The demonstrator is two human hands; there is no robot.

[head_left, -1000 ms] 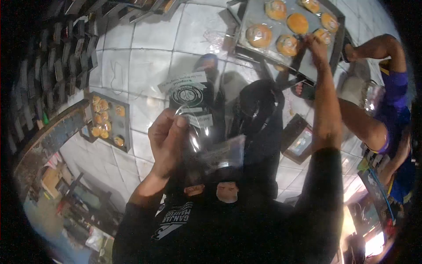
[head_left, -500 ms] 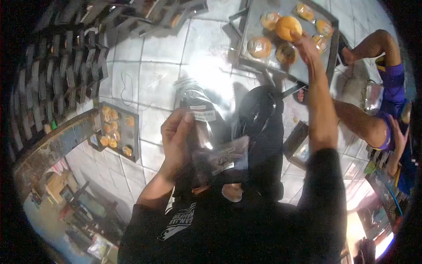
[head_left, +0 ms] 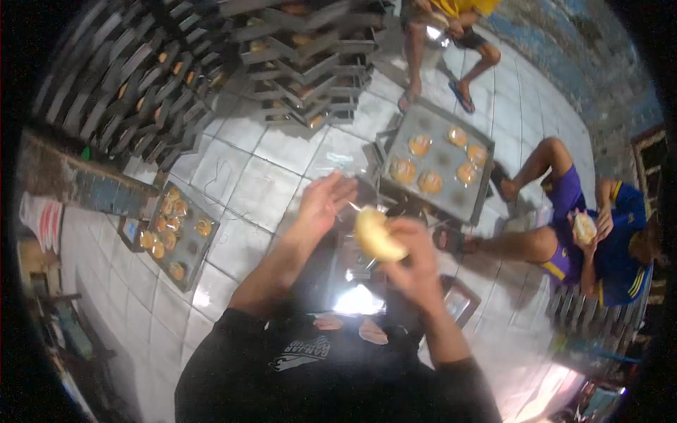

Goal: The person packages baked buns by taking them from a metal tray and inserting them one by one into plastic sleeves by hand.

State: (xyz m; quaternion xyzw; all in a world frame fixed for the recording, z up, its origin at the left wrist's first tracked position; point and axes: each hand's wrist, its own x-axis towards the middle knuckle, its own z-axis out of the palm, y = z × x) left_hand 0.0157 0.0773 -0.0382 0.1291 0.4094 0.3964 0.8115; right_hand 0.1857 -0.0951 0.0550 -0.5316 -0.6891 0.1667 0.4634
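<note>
My right hand (head_left: 412,261) grips a round golden bun (head_left: 377,236) in front of my body, its pale side showing; the bun is a little blurred. Just left of it, my left hand (head_left: 326,204) is raised, palm partly showing and fingers stretched out. A thin white sliver shows between the left hand and the bun; I cannot make out what it is. Shiny clear plastic (head_left: 360,299) catches the light over my lap. Beyond my hands, a metal tray (head_left: 441,201) on the floor carries several wrapped buns (head_left: 430,181).
A second tray (head_left: 187,271) with wrapped buns lies on the tiles at left. Stacked racks of trays (head_left: 303,70) stand at the back and far left. A person in purple shorts (head_left: 564,187) sits at right holding a bun. Another person in yellow (head_left: 472,10) sits behind the tray.
My right hand has brought the bun from above the tray back toward my left hand. The left hand's pinch on the labelled plastic has loosened. My view has shifted, showing the person in yellow.
</note>
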